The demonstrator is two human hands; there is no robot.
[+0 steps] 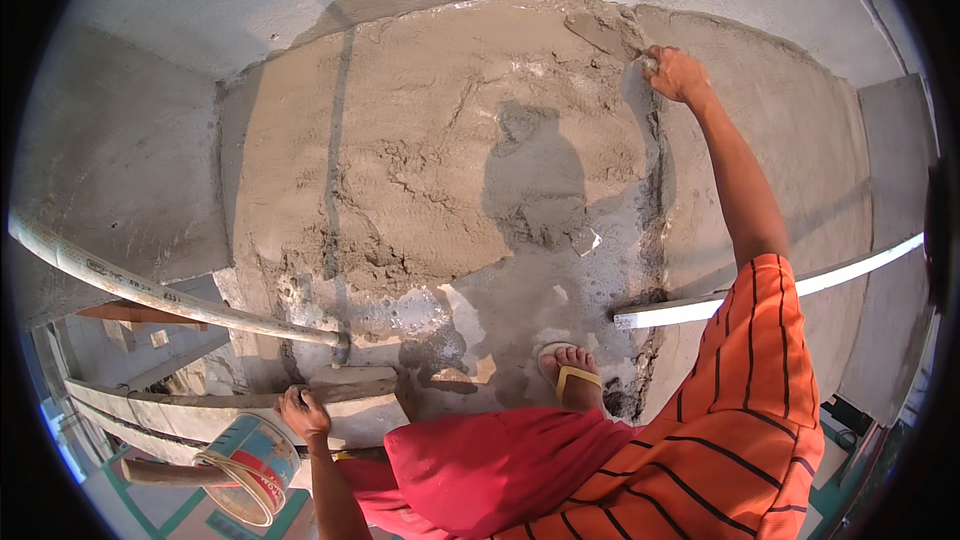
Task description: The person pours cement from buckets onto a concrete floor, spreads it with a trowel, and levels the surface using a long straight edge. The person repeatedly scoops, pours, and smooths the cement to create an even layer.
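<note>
Orange shirt point(700, 460) with thin dark stripes, short sleeve point(765, 340) striped likewise. Loose plain red legwear point(490, 455), creased. Flip-flop with yellow strap point(581, 376). Left hand point(303, 412), right hand point(680, 73) bare.

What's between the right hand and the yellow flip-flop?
Head view: grey mortar and a small pale scrap lie between the right hand and flip-flop.

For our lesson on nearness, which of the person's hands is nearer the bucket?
Left. The left hand is at the ledge beside the bucket; the right hand, holding a trowel, is far off, upper right.
</note>
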